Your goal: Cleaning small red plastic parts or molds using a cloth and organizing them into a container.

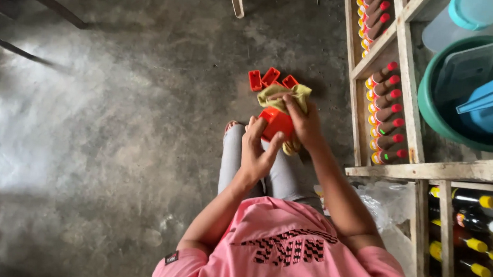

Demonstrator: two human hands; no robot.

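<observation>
Person in pink shirt (290, 253) sat over grey floor (113, 116). Left hand (257, 154) held small orange box (276, 123). Right hand (303, 122) pressed yellow-green cloth (288, 95) on top of box. More orange boxes (270, 79) lay on floor just past cloth. Wooden shelf (406, 86) stood at right, full of bottles with red caps (386, 111). Green tub (436, 112) held blue lids.
</observation>
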